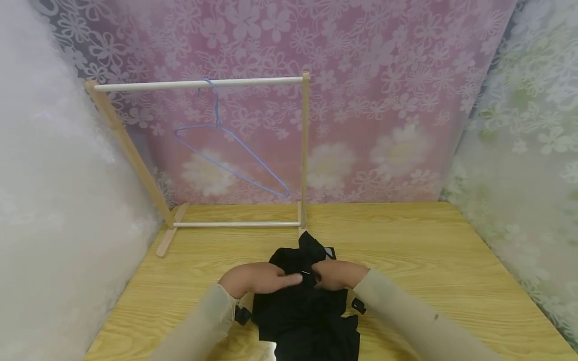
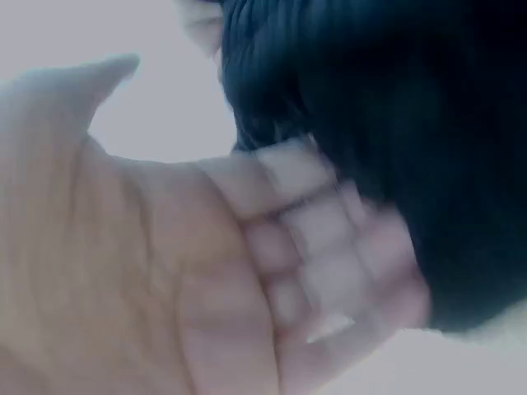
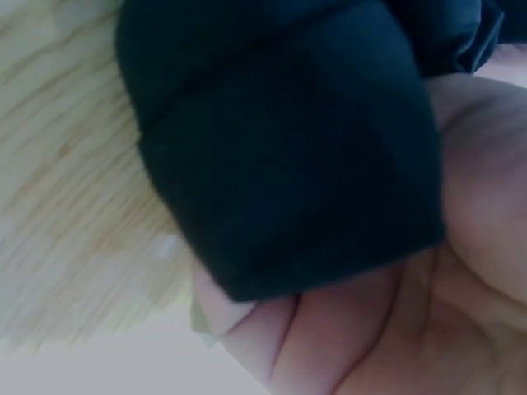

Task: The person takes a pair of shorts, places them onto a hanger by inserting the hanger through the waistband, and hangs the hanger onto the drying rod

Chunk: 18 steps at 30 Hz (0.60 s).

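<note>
A crumpled black garment (image 1: 307, 311) lies at the front middle of the table, with a small light mark near its centre. My left hand (image 1: 259, 278) rests over its left side, thumb stretched toward the right. In the left wrist view, blurred, that hand's fingers (image 2: 321, 230) are loosely bent against the black cloth (image 2: 370, 164), and the thumb stands apart. From the right, my right hand (image 1: 336, 275) grips the garment near its upper part. The right wrist view has a folded flap of black cloth (image 3: 296, 156) lying over the fingers (image 3: 329, 337), which are partly hidden beneath it.
A wooden rack (image 1: 304, 150) with white rods stands at the back left of the table. From its top rod (image 1: 153, 86) hangs a blue hanger (image 1: 244, 178), tilted down to the right. Flowered cloth (image 1: 384, 100) covers the back, and pale walls flank the wood-grain table (image 1: 406, 240).
</note>
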Motion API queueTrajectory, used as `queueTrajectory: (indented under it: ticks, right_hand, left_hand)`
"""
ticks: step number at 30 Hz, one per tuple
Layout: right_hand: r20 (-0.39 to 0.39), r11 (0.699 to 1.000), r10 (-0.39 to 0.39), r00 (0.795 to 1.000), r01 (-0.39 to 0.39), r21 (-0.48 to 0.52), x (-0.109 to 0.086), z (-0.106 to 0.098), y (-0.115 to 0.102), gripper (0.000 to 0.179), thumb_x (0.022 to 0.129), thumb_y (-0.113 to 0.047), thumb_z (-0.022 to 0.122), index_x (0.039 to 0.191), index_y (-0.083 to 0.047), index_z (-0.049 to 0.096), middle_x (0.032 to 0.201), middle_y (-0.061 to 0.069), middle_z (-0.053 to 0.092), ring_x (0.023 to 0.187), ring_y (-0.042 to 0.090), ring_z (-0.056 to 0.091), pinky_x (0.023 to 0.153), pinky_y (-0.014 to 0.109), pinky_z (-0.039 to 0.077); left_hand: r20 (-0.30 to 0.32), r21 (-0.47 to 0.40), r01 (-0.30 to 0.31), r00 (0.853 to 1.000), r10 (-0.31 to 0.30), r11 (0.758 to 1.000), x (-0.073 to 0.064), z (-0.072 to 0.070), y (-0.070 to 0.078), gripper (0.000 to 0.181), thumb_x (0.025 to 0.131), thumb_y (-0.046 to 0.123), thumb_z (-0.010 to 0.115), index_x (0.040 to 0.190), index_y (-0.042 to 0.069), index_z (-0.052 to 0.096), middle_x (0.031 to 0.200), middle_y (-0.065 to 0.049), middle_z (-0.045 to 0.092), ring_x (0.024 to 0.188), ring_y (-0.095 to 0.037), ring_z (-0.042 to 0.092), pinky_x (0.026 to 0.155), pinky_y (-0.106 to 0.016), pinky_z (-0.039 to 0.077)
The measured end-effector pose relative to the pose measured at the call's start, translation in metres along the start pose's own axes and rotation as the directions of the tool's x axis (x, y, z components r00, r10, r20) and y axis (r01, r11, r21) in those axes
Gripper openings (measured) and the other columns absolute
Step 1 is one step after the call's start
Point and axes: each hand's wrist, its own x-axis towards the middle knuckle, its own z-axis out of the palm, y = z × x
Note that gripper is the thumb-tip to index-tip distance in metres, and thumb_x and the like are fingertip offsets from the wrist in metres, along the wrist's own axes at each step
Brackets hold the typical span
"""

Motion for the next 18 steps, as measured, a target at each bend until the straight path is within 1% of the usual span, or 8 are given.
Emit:
queueTrajectory:
  ticks: [2, 4, 7, 10, 12, 14, 16, 18]
  right_hand:
    - [-0.012, 1.0, 0.005, 1.0, -0.005, -0.016, -0.001, 0.001, -0.001, 0.019, 0.097, -0.018, 0.075, 0.087, -0.014, 0.059, 0.08, -0.004, 0.056, 0.072, 0.013, 0.053, 0.069, 0.034, 0.047]
    - [-0.022, 1.0, 0.004, 1.0, -0.005, -0.031, -0.003, 0.001, -0.003, 0.019, 0.095, -0.018, 0.076, 0.087, -0.013, 0.06, 0.08, -0.004, 0.057, 0.072, 0.013, 0.054, 0.071, 0.035, 0.049]
    - [-0.06, 0.996, -0.014, 0.998, 0.008, -0.094, -0.004, -0.001, -0.005, 0.021, 0.093, -0.019, 0.079, 0.084, -0.013, 0.061, 0.076, -0.005, 0.058, 0.068, 0.012, 0.054, 0.069, 0.034, 0.05]
    - [-0.163, 0.977, -0.103, 0.981, 0.068, -0.204, -0.003, -0.005, -0.007, 0.026, 0.088, -0.023, 0.084, 0.088, -0.013, 0.061, 0.079, -0.003, 0.058, 0.07, 0.014, 0.055, 0.067, 0.034, 0.05]
    - [-0.243, 0.95, -0.19, 0.951, 0.116, -0.288, -0.003, -0.007, -0.005, 0.031, 0.086, -0.026, 0.086, 0.102, -0.012, 0.064, 0.094, 0.0, 0.063, 0.084, 0.018, 0.061, 0.076, 0.037, 0.054]
    - [-0.271, 0.923, -0.276, 0.922, 0.175, -0.344, -0.004, -0.009, -0.001, 0.05, 0.086, -0.027, 0.087, 0.125, -0.008, 0.062, 0.119, 0.008, 0.063, 0.107, 0.026, 0.063, 0.091, 0.042, 0.054]
    - [-0.237, 0.899, -0.325, 0.916, 0.221, -0.378, -0.006, -0.009, 0.003, 0.065, 0.09, -0.029, 0.083, 0.145, -0.009, 0.054, 0.145, 0.013, 0.054, 0.13, 0.032, 0.056, 0.103, 0.047, 0.049]
    - [-0.173, 0.889, -0.329, 0.928, 0.243, -0.389, -0.009, -0.008, 0.006, 0.065, 0.092, -0.03, 0.081, 0.148, -0.011, 0.054, 0.15, 0.013, 0.051, 0.132, 0.032, 0.056, 0.103, 0.048, 0.05]
  left_hand:
    - [-0.024, 0.093, 0.03, 0.999, -0.028, 0.995, -0.006, 0.005, 0.009, 0.092, 0.084, 0.083, 0.059, 0.143, 0.013, 0.063, 0.138, -0.005, 0.065, 0.125, -0.025, 0.062, 0.105, -0.045, 0.049]
    - [-0.073, 0.229, 0.042, 0.997, -0.026, 0.973, -0.008, 0.013, 0.02, 0.1, 0.071, 0.086, 0.07, 0.135, 0.009, 0.067, 0.126, -0.007, 0.07, 0.113, -0.024, 0.066, 0.098, -0.043, 0.053]
    - [-0.162, 0.354, 0.078, 0.987, -0.021, 0.932, -0.004, 0.026, 0.032, 0.101, 0.061, 0.083, 0.081, 0.123, 0.004, 0.069, 0.109, -0.009, 0.07, 0.099, -0.024, 0.067, 0.091, -0.039, 0.057]
    - [-0.223, 0.409, 0.11, 0.975, -0.018, 0.906, 0.002, 0.033, 0.033, 0.096, 0.056, 0.077, 0.089, 0.115, 0.004, 0.067, 0.098, -0.009, 0.066, 0.09, -0.024, 0.065, 0.085, -0.037, 0.058]
    - [-0.223, 0.429, 0.095, 0.975, 0.003, 0.898, 0.005, 0.033, 0.031, 0.093, 0.056, 0.073, 0.091, 0.116, 0.007, 0.066, 0.099, -0.008, 0.065, 0.091, -0.023, 0.065, 0.086, -0.037, 0.057]
    - [-0.201, 0.465, 0.05, 0.978, 0.05, 0.884, 0.006, 0.031, 0.027, 0.089, 0.059, 0.07, 0.092, 0.119, 0.011, 0.066, 0.102, -0.005, 0.065, 0.095, -0.021, 0.064, 0.088, -0.035, 0.057]
    - [-0.173, 0.497, -0.012, 0.978, 0.112, 0.868, 0.006, 0.027, 0.022, 0.084, 0.062, 0.066, 0.093, 0.123, 0.015, 0.065, 0.109, -0.001, 0.065, 0.1, -0.019, 0.064, 0.09, -0.034, 0.055]
    - [-0.156, 0.502, -0.073, 0.972, 0.174, 0.861, 0.005, 0.024, 0.015, 0.076, 0.067, 0.059, 0.094, 0.125, 0.018, 0.064, 0.114, 0.002, 0.064, 0.104, -0.017, 0.063, 0.092, -0.032, 0.054]
